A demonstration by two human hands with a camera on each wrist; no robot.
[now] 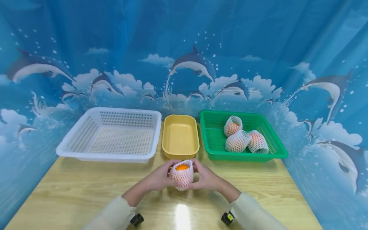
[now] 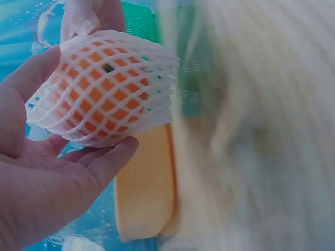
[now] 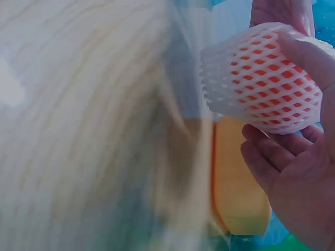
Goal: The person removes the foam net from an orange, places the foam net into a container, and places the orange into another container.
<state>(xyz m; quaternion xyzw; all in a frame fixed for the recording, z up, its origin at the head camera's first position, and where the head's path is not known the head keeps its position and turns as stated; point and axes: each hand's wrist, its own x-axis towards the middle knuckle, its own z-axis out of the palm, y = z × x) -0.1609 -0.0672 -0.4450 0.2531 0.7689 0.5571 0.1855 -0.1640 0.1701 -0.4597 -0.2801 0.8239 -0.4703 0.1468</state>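
Between my two hands, in front of the yellow tub (image 1: 180, 157), is an orange (image 1: 184, 176) in a white foam net sleeve. In the head view the sleeve's open top shows bare orange skin. My left hand (image 1: 161, 177) grips it from the left, thumb on the near side and fingers behind. From the right, my right hand (image 1: 207, 178) holds it the same way. The left wrist view shows a small dark spot on the orange (image 2: 102, 89) through the mesh. The right wrist view has fingers and thumb around the netted orange (image 3: 272, 78).
A white perforated basket (image 1: 152, 156) stands at the back left with nothing in it. At the back right, a green basket (image 1: 212, 156) holds several netted fruits (image 1: 237, 141). The yellow tub sits between them on the wooden table (image 1: 72, 191). Behind hangs a blue dolphin curtain (image 1: 129, 48).
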